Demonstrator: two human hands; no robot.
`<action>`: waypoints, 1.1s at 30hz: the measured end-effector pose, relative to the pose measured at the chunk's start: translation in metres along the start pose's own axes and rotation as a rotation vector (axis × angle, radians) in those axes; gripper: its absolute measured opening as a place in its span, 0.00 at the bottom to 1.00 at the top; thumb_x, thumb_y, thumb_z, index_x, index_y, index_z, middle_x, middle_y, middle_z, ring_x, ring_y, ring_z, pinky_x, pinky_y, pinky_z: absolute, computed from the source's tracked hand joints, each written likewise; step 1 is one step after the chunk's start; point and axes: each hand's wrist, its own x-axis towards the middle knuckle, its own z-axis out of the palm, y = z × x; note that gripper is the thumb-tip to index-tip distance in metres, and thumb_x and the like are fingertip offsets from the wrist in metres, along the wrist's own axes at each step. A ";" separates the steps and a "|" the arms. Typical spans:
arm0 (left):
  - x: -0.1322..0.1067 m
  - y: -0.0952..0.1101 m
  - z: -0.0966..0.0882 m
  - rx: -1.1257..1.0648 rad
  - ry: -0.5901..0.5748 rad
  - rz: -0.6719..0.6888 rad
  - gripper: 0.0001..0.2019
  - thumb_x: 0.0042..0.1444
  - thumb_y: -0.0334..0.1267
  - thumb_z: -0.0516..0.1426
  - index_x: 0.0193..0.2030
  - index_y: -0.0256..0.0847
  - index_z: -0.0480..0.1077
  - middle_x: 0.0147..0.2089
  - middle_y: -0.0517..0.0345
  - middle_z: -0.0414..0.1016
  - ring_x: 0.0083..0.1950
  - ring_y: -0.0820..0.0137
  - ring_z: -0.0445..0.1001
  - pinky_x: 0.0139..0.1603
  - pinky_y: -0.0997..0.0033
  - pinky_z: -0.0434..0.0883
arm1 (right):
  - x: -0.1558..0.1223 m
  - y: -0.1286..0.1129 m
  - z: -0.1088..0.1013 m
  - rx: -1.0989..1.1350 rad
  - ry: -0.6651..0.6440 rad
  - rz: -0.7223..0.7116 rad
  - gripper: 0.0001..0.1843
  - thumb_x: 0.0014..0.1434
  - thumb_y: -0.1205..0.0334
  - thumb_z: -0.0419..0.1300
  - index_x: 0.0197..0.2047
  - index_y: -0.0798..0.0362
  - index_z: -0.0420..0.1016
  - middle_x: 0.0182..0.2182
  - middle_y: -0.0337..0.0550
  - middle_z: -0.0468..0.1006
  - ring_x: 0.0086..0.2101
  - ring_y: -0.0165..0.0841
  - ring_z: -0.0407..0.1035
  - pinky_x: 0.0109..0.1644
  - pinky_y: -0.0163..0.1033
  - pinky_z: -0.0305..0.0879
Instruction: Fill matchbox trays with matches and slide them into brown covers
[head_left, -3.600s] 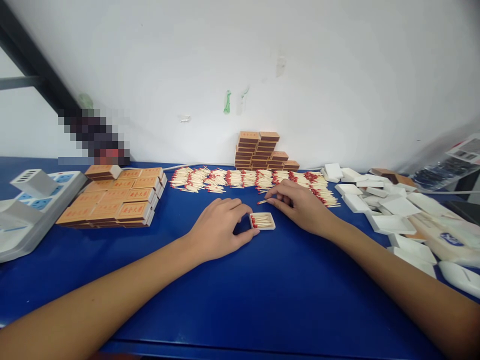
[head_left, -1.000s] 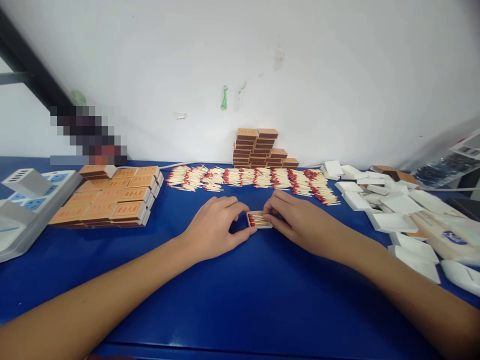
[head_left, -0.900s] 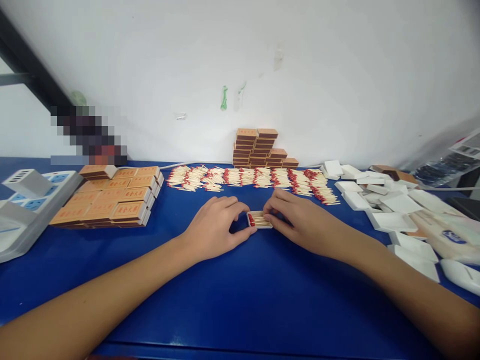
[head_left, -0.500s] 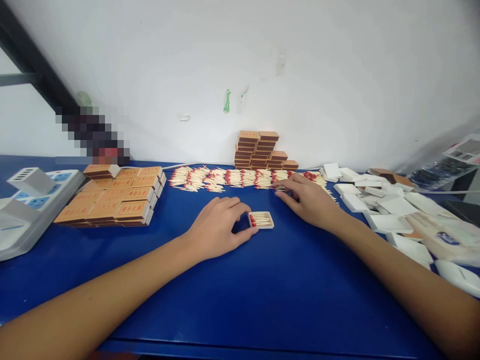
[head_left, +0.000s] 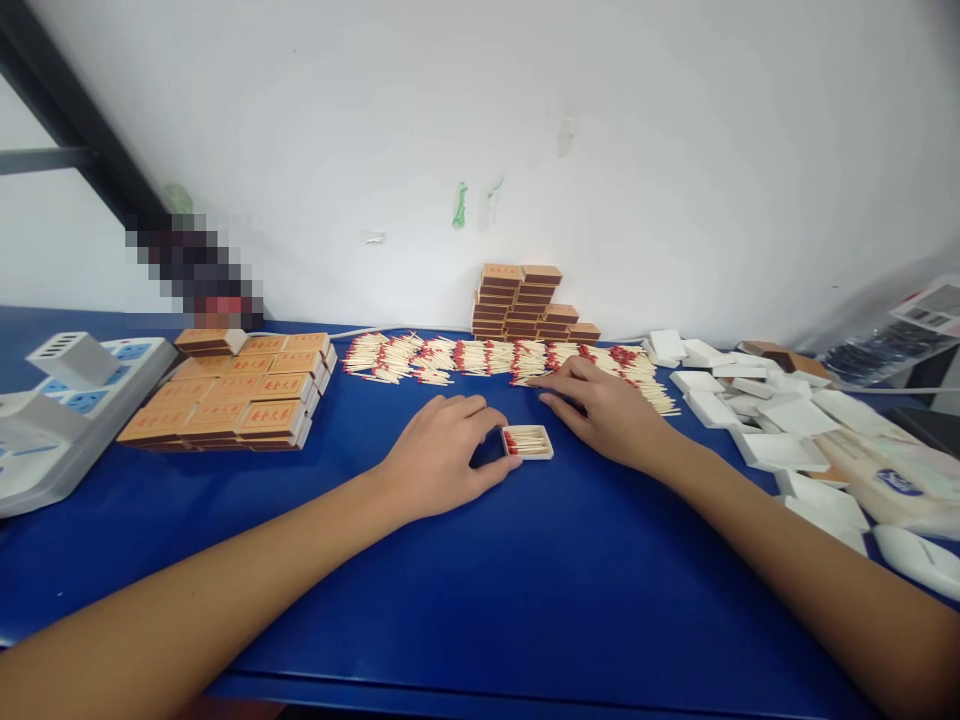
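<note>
A small white matchbox tray (head_left: 528, 441) with red-tipped matches in it lies on the blue table (head_left: 480, 580). My left hand (head_left: 439, 452) is curled at the tray's left end, thumb and fingertips gripping it. My right hand (head_left: 604, 405) rests just behind and right of the tray. Its thumb and fingers are pinched together at the front edge of the long row of loose matches (head_left: 480, 357), on a few of them.
Flat rows of closed orange matchboxes (head_left: 232, 400) lie at the left, beside a white power strip (head_left: 67, 400). More orange boxes (head_left: 525, 302) are stacked against the wall. Several empty white trays (head_left: 757, 400) and plastic packets (head_left: 892, 480) crowd the right side.
My right hand left the tray, reached back to the match row, and now draws slightly left along its edge. The left hand has stayed on the tray.
</note>
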 end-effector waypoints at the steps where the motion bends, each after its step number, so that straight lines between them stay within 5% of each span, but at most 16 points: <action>1: 0.000 0.000 0.000 0.002 -0.001 0.001 0.14 0.68 0.48 0.64 0.52 0.41 0.77 0.43 0.56 0.77 0.45 0.61 0.77 0.50 0.57 0.70 | 0.000 -0.001 0.000 0.007 -0.003 -0.006 0.20 0.76 0.57 0.53 0.61 0.50 0.82 0.45 0.51 0.75 0.40 0.42 0.75 0.45 0.49 0.74; 6: 0.000 -0.002 0.000 0.004 0.002 0.008 0.14 0.69 0.48 0.63 0.52 0.41 0.77 0.44 0.56 0.78 0.45 0.61 0.77 0.51 0.57 0.70 | 0.001 -0.007 0.000 0.134 0.005 -0.057 0.17 0.75 0.59 0.55 0.59 0.48 0.82 0.44 0.49 0.76 0.40 0.39 0.74 0.46 0.47 0.72; 15: 0.004 0.001 0.001 0.021 0.000 0.006 0.13 0.69 0.48 0.63 0.50 0.41 0.77 0.42 0.57 0.77 0.44 0.62 0.77 0.48 0.59 0.68 | 0.018 -0.023 0.008 0.270 0.045 0.145 0.06 0.66 0.58 0.67 0.38 0.51 0.81 0.32 0.41 0.73 0.32 0.35 0.67 0.37 0.41 0.62; 23: 0.008 0.003 0.004 0.009 0.030 0.026 0.13 0.68 0.47 0.63 0.50 0.40 0.77 0.41 0.57 0.76 0.42 0.63 0.77 0.46 0.60 0.67 | 0.020 -0.027 0.003 0.164 -0.094 0.188 0.06 0.71 0.64 0.61 0.39 0.51 0.75 0.41 0.46 0.76 0.39 0.39 0.72 0.42 0.43 0.65; 33: 0.003 -0.004 0.003 -0.025 0.068 -0.008 0.12 0.66 0.47 0.65 0.49 0.42 0.77 0.38 0.60 0.75 0.40 0.65 0.75 0.44 0.61 0.67 | 0.001 -0.023 -0.018 0.167 -0.091 -0.002 0.07 0.75 0.61 0.56 0.42 0.50 0.72 0.42 0.46 0.75 0.41 0.39 0.74 0.44 0.42 0.69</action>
